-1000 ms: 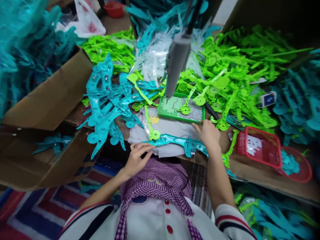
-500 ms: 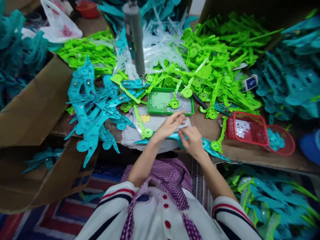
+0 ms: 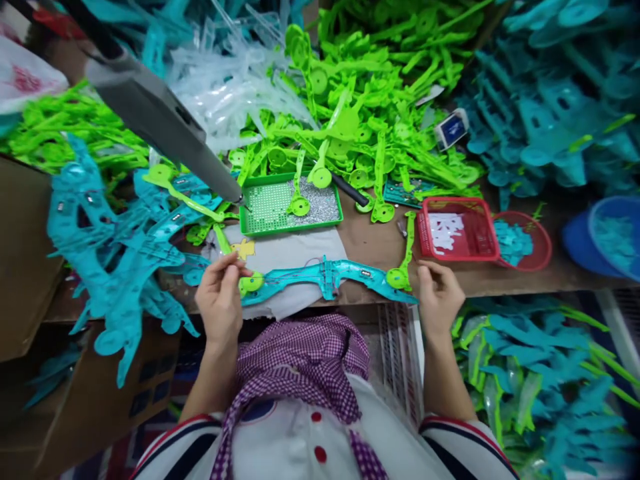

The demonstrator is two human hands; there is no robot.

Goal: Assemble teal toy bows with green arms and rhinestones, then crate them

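Note:
A teal bow-shaped plastic part (image 3: 325, 277) lies across a white cloth (image 3: 295, 253) at the bench's front edge. My left hand (image 3: 221, 300) pinches a lime-green arm piece with a round disc (image 3: 253, 283) at the part's left end. My right hand (image 3: 440, 293) hovers with loosely curled fingers just right of the part's right tip, beside a second green disc piece (image 3: 399, 277); I see nothing in it. A grey powered screwdriver (image 3: 160, 123) hangs tilted above, with its tip near a green tray of screws (image 3: 260, 230).
A red basket (image 3: 457, 252) and a red bowl (image 3: 543, 257) of small teal bits stand at the right. Heaps of green parts (image 3: 370, 100) and teal parts (image 3: 115, 233) crowd the bench. A cardboard box (image 3: 20, 267) is at the left.
Both hands were close together over the middle of the teal part; they have spread apart to its two ends. The view has tilted, and the hanging screwdriver now leans to the left.

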